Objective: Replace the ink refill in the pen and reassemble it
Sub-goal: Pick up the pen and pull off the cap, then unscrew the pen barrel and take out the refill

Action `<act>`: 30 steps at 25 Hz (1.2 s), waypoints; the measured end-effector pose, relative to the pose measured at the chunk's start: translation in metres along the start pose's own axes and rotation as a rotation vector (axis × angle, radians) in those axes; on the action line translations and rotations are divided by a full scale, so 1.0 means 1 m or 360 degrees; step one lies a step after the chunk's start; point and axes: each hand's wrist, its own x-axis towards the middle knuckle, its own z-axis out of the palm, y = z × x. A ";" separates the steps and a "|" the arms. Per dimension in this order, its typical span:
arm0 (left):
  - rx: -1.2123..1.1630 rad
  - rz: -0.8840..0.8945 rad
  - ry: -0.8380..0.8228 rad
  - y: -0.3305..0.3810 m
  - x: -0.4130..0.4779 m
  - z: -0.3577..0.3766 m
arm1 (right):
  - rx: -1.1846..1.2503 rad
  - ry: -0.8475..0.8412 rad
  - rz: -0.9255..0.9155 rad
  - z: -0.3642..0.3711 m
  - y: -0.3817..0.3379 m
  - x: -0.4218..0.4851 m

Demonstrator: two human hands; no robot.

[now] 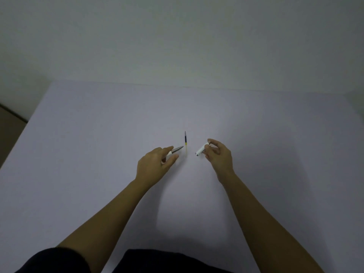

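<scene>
A thin ink refill (185, 140), dark with a yellow band near its lower end, lies on the white table (98, 144) between my hands, pointing away from me. My left hand (155, 164) holds the pen's front section (176, 149), whose silver metal tip points right toward the refill. My right hand (218, 156) grips the pen's white barrel piece (201, 149), its open end facing left. The two pen halves are apart, with the refill lying between them.
The white table meets a pale wall (177, 46) along its far edge. A strip of brown floor (9, 125) shows past the table's left edge. My dark clothing (157, 261) fills the bottom of the view.
</scene>
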 end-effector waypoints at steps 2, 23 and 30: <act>-0.0012 -0.0014 -0.0003 -0.002 0.005 0.002 | -0.0399 -0.0019 -0.0049 0.000 0.012 0.012; -0.0295 -0.0045 0.0099 0.019 0.029 -0.018 | -0.0905 -0.0021 -0.0125 0.005 0.007 0.029; -0.0019 0.0319 -0.0356 0.013 0.026 -0.049 | -0.1072 -0.0462 -0.0626 0.001 -0.069 0.012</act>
